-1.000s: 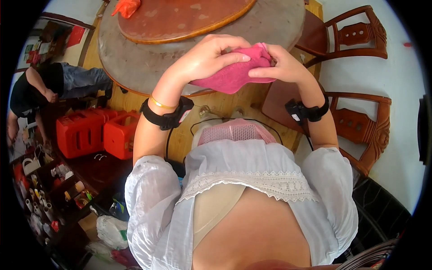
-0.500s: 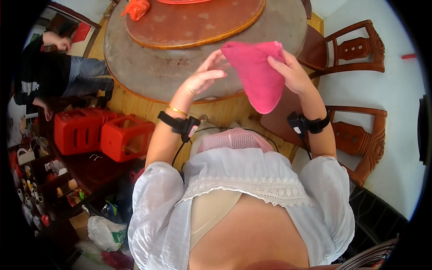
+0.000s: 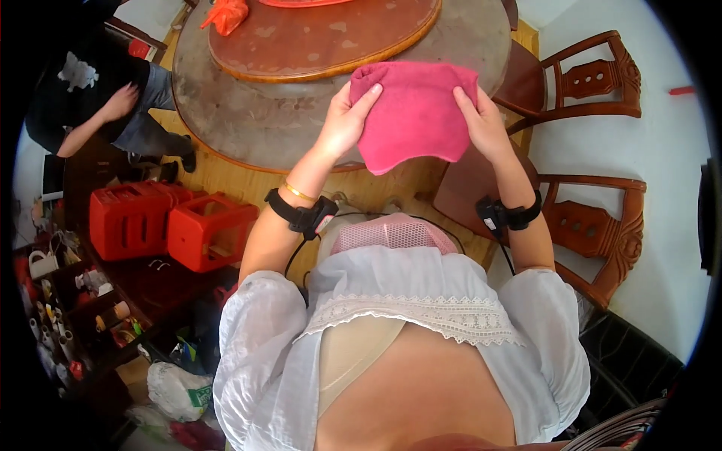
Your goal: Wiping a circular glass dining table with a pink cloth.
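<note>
A pink cloth hangs in the air in front of me, stretched between both hands above the near edge of the round table. My left hand grips its left side, thumb on the near face and fingers hidden behind. On the right side, my right hand pinches it in the same way. The upper edge of the cloth is folded over, and its lower edge sags in a curve.
Beyond the cloth is a round table with a brown turntable and a red plastic bag. Wooden chairs line the right. Red plastic stools lie at left on a dark surface. Another person stands at far left.
My left hand, apart from the cloth before, now grips its left side. The cloth has spread wider between my hands. The other person has turned and moved an arm.
</note>
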Demonstrator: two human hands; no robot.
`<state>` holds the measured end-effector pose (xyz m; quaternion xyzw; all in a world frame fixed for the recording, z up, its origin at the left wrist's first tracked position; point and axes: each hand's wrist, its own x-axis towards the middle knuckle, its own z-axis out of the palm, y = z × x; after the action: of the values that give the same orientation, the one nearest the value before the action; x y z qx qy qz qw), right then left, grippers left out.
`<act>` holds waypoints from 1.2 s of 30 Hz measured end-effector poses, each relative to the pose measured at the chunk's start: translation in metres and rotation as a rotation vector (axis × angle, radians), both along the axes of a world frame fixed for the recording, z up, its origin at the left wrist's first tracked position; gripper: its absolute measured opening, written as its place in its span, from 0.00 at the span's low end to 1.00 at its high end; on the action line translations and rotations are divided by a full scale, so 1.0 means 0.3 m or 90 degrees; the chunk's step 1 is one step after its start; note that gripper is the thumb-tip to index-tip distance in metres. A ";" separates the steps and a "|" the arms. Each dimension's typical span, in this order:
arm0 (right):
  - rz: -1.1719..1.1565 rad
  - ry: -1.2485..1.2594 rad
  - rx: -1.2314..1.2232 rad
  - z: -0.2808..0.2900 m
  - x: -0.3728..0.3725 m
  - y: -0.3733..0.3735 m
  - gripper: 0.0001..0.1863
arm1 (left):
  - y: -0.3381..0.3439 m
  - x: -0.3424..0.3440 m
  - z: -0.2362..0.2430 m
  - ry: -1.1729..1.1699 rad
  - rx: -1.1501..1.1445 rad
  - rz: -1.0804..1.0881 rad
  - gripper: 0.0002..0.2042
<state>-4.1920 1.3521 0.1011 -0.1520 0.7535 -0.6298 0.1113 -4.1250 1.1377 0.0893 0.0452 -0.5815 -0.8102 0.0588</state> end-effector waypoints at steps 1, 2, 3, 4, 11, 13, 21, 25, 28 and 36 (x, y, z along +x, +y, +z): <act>-0.002 -0.002 -0.002 -0.010 0.005 -0.002 0.22 | -0.003 0.003 -0.004 -0.002 -0.002 -0.002 0.15; 0.004 0.010 0.031 -0.018 0.010 -0.005 0.22 | -0.008 0.008 -0.006 -0.009 -0.009 0.015 0.15; 0.009 0.023 0.064 -0.027 0.016 -0.010 0.22 | -0.014 0.012 -0.009 -0.016 -0.015 0.031 0.15; 0.012 0.020 0.056 -0.036 0.021 -0.014 0.22 | -0.020 0.014 -0.013 -0.017 -0.017 0.027 0.15; 0.064 -0.227 -0.170 -0.023 0.051 -0.020 0.22 | -0.063 0.052 0.013 -0.089 -0.052 -0.076 0.23; 0.128 -0.168 -0.162 -0.019 0.063 -0.012 0.26 | -0.069 0.057 0.009 -0.078 -0.076 -0.081 0.25; 0.120 -0.118 -0.153 -0.014 0.102 -0.013 0.27 | -0.063 0.068 -0.018 -0.101 -0.121 -0.071 0.24; 0.143 -0.095 -0.116 -0.028 0.115 -0.001 0.28 | -0.053 0.068 -0.035 -0.110 -0.100 -0.058 0.23; 0.208 -0.065 -0.152 -0.021 0.126 -0.001 0.30 | -0.050 0.065 -0.036 -0.103 -0.088 -0.044 0.23; 0.178 -0.115 -0.031 -0.043 0.132 -0.005 0.30 | -0.052 0.064 -0.080 -0.096 -0.115 -0.043 0.24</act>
<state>-4.1524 1.3507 0.0882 -0.2005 0.6963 -0.6377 0.2614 -4.1057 1.1222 0.0652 0.0806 -0.6559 -0.7505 -0.0086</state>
